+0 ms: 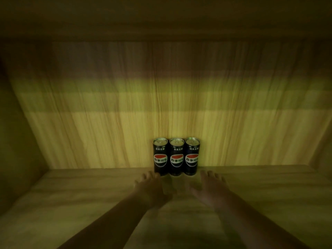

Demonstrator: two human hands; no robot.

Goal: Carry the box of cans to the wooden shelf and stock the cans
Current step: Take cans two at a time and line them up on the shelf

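I am looking into a dim wooden shelf (71, 191), its grained back panel (125, 114) lit in yellow bands and darker toward the top. Three black cans stand upright in a tight row against that panel, right of the middle of the board: the left can (160, 156), the middle can (176, 156) and the right can (192, 156). They touch side by side, and each turns its red, white and dark round logo toward me, with silver tops showing. My left hand (150, 188) reaches in flat, palm down, fingers loosely spread; its fingertips (156, 175) come up to the foot of the left can, though I cannot tell whether they touch it. My right hand (210, 187) lies likewise open and palm down, its fingertips (203, 173) just right of the right can's base and seemingly apart from it. Neither hand grasps anything; both are slack and empty. My bare forearms run back toward me over the shelf board. The box is out of my sight.
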